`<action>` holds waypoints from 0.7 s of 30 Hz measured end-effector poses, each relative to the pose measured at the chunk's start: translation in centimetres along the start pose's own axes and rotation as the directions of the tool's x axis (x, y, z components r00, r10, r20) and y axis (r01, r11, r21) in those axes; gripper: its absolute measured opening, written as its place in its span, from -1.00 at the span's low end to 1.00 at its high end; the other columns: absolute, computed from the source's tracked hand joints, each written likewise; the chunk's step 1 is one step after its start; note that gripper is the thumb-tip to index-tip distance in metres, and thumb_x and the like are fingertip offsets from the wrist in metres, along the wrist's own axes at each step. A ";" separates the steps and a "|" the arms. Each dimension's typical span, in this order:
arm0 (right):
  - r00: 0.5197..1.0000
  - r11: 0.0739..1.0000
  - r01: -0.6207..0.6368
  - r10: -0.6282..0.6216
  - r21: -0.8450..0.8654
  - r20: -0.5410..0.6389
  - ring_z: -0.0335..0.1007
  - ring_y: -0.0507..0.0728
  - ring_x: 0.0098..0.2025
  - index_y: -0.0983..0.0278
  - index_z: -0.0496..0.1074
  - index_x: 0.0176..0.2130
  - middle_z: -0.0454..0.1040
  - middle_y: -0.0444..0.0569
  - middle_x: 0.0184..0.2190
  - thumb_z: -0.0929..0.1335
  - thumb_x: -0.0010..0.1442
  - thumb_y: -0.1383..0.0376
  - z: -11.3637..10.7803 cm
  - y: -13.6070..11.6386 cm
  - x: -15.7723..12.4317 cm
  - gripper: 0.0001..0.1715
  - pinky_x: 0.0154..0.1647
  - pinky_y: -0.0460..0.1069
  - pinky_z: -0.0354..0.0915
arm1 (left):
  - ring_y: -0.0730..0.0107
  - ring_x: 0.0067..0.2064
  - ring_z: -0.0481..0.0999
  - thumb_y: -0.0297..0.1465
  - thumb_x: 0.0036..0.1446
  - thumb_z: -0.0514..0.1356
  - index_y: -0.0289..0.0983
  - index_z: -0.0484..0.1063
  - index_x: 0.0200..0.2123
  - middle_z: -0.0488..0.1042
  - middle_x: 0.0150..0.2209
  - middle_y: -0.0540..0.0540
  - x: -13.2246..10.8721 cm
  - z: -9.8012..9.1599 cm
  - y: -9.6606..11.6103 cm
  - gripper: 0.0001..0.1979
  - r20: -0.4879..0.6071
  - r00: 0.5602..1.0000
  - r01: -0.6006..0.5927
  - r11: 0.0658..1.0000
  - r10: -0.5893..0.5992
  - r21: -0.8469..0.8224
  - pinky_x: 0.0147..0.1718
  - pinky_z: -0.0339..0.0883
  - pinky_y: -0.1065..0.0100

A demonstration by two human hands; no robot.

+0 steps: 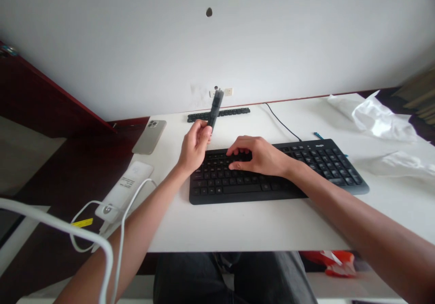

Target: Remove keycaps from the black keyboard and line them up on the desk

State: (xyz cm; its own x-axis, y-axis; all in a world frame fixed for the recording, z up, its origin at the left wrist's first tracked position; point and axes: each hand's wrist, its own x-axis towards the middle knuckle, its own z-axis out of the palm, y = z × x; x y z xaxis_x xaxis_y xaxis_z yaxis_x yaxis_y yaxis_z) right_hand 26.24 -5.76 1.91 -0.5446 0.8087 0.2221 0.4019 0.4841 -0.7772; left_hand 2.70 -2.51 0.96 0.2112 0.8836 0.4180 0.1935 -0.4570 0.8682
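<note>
My left hand [196, 143] is closed around a slim dark stick [216, 107], held up at a slant above the keyboard's upper left corner. The stick has a paler, blurred tip; its exact kind is unclear. A black full-size keyboard [244, 189] lies in front of me on the white table. Over its left half rests my right hand [260, 156], fingers curved, thumb apart from them, with nothing visible between. Its fingertips are at the upper rows of keys, some of which it hides.
Behind the keyboard lies a black notched strip [234, 112] on the white table [258, 231]. At left are a phone [150, 136], a white power strip [127, 186] and a white cable [61, 225]. Crumpled white plastic bags [380, 116] lie at right. The keyboard cord [282, 123] runs towards the wall.
</note>
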 end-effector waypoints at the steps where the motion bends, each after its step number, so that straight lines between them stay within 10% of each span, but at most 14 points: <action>1: 0.999 0.999 0.021 -0.020 -0.039 0.041 0.46 0.16 -0.23 0.16 0.65 -0.16 0.59 -0.03 -0.24 0.57 0.16 0.11 -0.2 0.0 0.0 -0.73 -0.18 0.06 0.35 | 0.47 -0.40 0.37 0.01 0.41 0.11 -0.18 0.27 -0.26 0.33 -0.42 0.04 0.4 -0.4 -0.8 -0.62 -0.049 0.999 0.007 0.999 -0.009 -0.042 -0.39 0.32 0.41; 8: 0.994 0.996 -0.062 0.056 0.068 0.093 0.54 0.17 -0.21 0.17 0.68 -0.20 0.66 -0.02 -0.23 0.50 0.24 0.08 -0.3 0.3 0.2 -0.76 -0.16 0.07 0.41 | 0.51 -0.50 0.27 0.08 0.37 0.14 -0.18 0.22 -0.33 0.27 -0.50 0.08 2.1 -2.4 -5.1 -0.54 -0.271 0.953 0.091 0.981 -0.136 -0.171 -0.48 0.23 0.44; 15: 0.932 0.934 -0.277 0.204 -0.224 -0.301 0.55 0.21 -0.27 0.20 0.69 -0.21 0.70 0.01 -0.18 0.40 0.31 0.14 -2.8 3.0 0.3 -0.74 -0.09 0.16 0.43 | 0.52 -0.52 0.26 0.12 0.31 0.17 -0.18 0.23 -0.32 0.26 -0.52 0.10 2.3 -2.6 -6.6 -0.51 -0.337 0.913 0.132 0.949 -0.229 -0.287 -0.52 0.18 0.45; 21: 0.893 0.864 -0.426 0.354 -0.268 -0.276 0.64 0.31 -0.11 0.19 0.72 -0.22 0.73 0.01 -0.17 0.41 0.28 0.16 -3.6 4.7 0.3 -0.74 0.06 0.16 0.44 | 0.54 -0.54 0.24 0.10 0.32 0.19 -0.20 0.27 -0.31 0.29 -0.53 0.10 2.3 -2.5 -7.1 -0.52 -0.324 0.914 0.141 0.941 -0.243 -0.309 -0.57 0.11 0.47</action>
State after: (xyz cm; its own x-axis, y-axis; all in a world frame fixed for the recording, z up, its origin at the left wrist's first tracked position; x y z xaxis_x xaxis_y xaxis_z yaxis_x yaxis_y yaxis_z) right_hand 30.61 -2.00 0.46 -0.1412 0.9863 0.0853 0.7762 0.1637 -0.6089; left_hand -0.62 3.01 -3.62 -0.1644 0.9522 0.2576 -0.0844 -0.2738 0.9581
